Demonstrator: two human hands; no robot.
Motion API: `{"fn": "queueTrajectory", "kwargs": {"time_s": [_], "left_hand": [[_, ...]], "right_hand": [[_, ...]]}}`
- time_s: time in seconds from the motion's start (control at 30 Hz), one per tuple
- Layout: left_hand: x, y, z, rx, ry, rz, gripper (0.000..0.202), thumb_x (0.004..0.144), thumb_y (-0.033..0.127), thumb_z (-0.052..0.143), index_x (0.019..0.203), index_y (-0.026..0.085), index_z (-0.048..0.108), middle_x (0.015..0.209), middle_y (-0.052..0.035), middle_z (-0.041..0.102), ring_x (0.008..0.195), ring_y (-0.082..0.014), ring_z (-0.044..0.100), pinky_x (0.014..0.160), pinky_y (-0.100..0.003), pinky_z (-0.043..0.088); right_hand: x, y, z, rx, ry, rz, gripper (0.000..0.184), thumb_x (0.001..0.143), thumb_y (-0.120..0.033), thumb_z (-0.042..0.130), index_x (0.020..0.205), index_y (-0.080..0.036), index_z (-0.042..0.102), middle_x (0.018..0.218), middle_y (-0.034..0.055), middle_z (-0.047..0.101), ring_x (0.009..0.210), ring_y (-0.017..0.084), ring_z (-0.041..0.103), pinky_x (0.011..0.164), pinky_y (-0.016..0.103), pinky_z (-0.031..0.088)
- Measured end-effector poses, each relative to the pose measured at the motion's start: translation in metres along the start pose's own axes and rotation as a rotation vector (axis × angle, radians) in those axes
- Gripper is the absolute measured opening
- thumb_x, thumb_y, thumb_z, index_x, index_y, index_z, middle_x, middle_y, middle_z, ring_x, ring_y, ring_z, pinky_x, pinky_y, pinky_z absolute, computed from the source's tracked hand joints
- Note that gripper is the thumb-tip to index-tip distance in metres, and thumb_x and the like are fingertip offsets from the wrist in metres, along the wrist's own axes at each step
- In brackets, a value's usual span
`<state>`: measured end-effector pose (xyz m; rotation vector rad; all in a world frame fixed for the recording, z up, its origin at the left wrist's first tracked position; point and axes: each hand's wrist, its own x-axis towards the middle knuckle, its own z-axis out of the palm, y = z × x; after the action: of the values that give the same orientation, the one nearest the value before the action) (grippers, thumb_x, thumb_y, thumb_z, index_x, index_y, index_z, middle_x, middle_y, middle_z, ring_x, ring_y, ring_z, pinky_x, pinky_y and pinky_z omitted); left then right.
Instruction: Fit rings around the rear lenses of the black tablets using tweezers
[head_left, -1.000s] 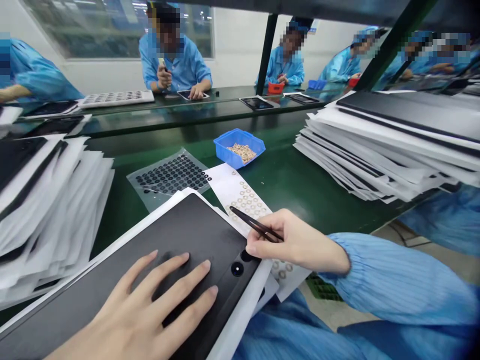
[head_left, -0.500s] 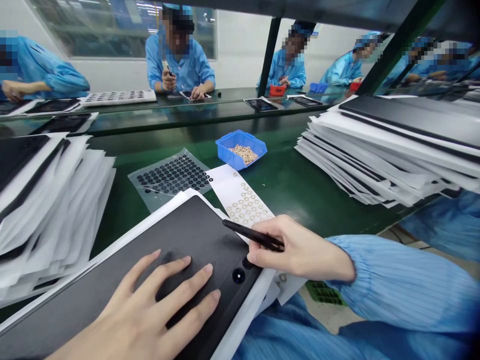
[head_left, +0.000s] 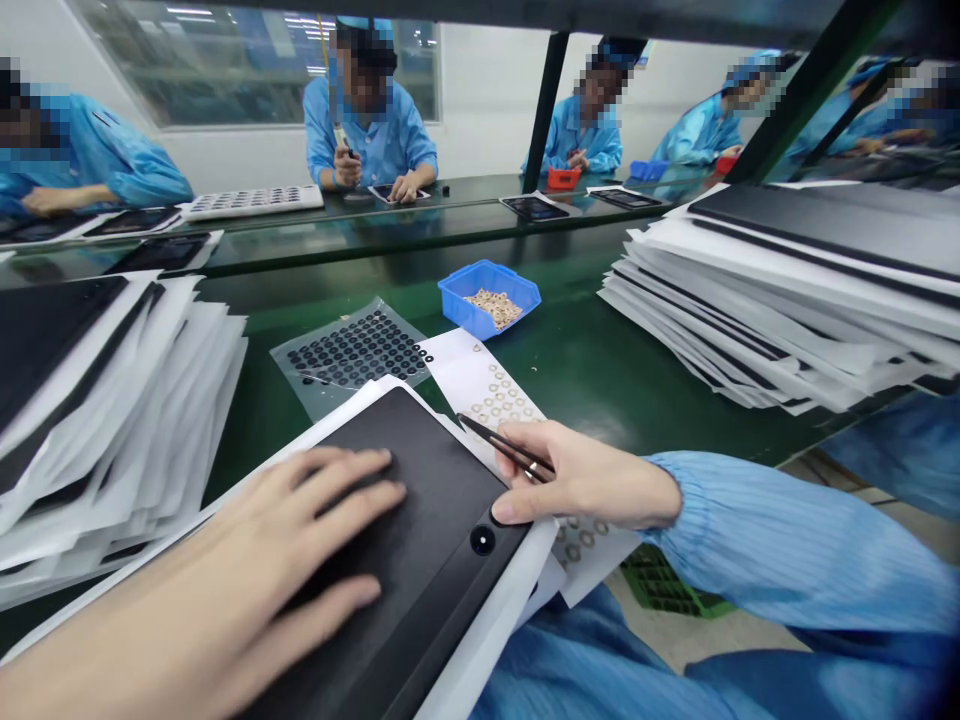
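Note:
A black flat panel (head_left: 420, 500) lies on white wrapping paper at the table's near edge, with a round camera hole (head_left: 482, 540) near its right corner. My left hand (head_left: 247, 570) rests flat on the panel, fingers stretched out. My right hand (head_left: 577, 478) is closed on black tweezers (head_left: 504, 447), whose tips point left over the panel's edge; its thumb presses the panel's corner just above the hole. A white sheet of small rings (head_left: 495, 395) lies under my right hand. A clear sheet of black round pads (head_left: 354, 350) sits behind the panel.
A blue tray (head_left: 489, 296) of small rings stands mid-table. Stacks of wrapped panels rise at the left (head_left: 90, 400) and right (head_left: 787, 290). Across the belt (head_left: 337, 235), several people in blue coats work at a far bench. A green crate (head_left: 667, 585) sits on the floor.
My left hand has slid left and toward me across the panel. My right hand stays at the corner; the tweezers have tilted slightly. The view has shifted a little.

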<state>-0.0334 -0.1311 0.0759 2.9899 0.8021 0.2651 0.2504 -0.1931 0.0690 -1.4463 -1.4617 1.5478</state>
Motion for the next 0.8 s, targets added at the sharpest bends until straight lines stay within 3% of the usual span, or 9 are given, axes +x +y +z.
{"fn": "queueTrajectory", "kwargs": {"time_s": [0.13,0.23,0.33,0.5,0.6,0.7,0.8], "left_hand": [[0.016,-0.025,0.007,0.041,-0.019,-0.123,0.060,0.088,0.060,0.039,0.137,0.026,0.039,0.135,-0.0052,0.048,0.122,-0.0284,0.045,0.100,-0.044,0.041],[0.023,-0.030,0.010,-0.032,-0.093,-0.240,0.064,0.088,0.065,0.030,0.131,0.021,0.044,0.127,-0.0080,0.053,0.117,-0.0284,0.049,0.101,-0.046,0.040],[0.025,-0.025,0.009,-0.088,-0.139,-0.346,0.072,0.086,0.068,0.025,0.132,0.016,0.043,0.129,-0.0108,0.051,0.119,-0.0294,0.049,0.104,-0.049,0.036],[0.022,-0.022,0.010,-0.121,-0.140,-0.432,0.066,0.088,0.067,0.030,0.134,0.021,0.039,0.127,-0.0093,0.049,0.116,-0.0265,0.050,0.103,-0.045,0.036],[0.022,-0.025,0.011,-0.073,-0.028,-0.408,0.063,0.088,0.065,0.032,0.130,0.020,0.043,0.123,-0.0112,0.049,0.112,-0.0280,0.051,0.098,-0.045,0.039],[0.023,-0.027,0.011,-0.033,0.078,-0.392,0.059,0.088,0.062,0.035,0.124,0.017,0.048,0.113,-0.0122,0.052,0.104,-0.0284,0.054,0.092,-0.044,0.042],[0.027,-0.029,0.008,-0.103,0.015,-0.441,0.046,0.090,0.055,0.034,0.112,0.019,0.053,0.099,-0.0091,0.059,0.090,-0.0254,0.059,0.080,-0.039,0.046]], "right_hand": [[0.005,0.006,-0.008,-0.103,0.155,-0.060,0.026,0.079,-0.036,0.065,0.076,-0.015,0.049,0.060,-0.0067,0.043,0.050,0.005,0.032,0.048,0.020,0.027],[0.008,0.009,-0.012,-0.201,0.040,-0.103,0.033,0.086,-0.043,0.054,0.070,-0.014,0.052,0.060,-0.0036,0.046,0.052,0.007,0.036,0.050,0.022,0.028],[0.007,0.004,-0.011,-0.260,-0.051,-0.152,0.038,0.084,-0.047,0.054,0.067,-0.014,0.051,0.060,-0.0036,0.042,0.055,0.008,0.037,0.051,0.022,0.029],[0.003,-0.014,-0.005,-0.607,0.187,-0.335,0.028,0.085,-0.032,0.052,0.062,-0.015,0.052,0.057,-0.0029,0.041,0.054,0.009,0.035,0.053,0.024,0.026],[0.009,-0.020,-0.005,-0.650,0.362,-0.324,0.024,0.084,-0.029,0.051,0.066,-0.015,0.055,0.057,-0.0019,0.044,0.053,0.010,0.036,0.053,0.025,0.026],[0.022,-0.016,-0.003,-0.538,0.276,-0.275,0.025,0.084,-0.033,0.050,0.067,-0.015,0.055,0.059,-0.0012,0.049,0.055,0.011,0.042,0.054,0.024,0.030],[0.034,-0.011,0.000,-0.488,0.124,-0.245,0.032,0.084,-0.039,0.051,0.062,-0.016,0.049,0.059,-0.0029,0.044,0.056,0.010,0.040,0.054,0.023,0.030]]}}
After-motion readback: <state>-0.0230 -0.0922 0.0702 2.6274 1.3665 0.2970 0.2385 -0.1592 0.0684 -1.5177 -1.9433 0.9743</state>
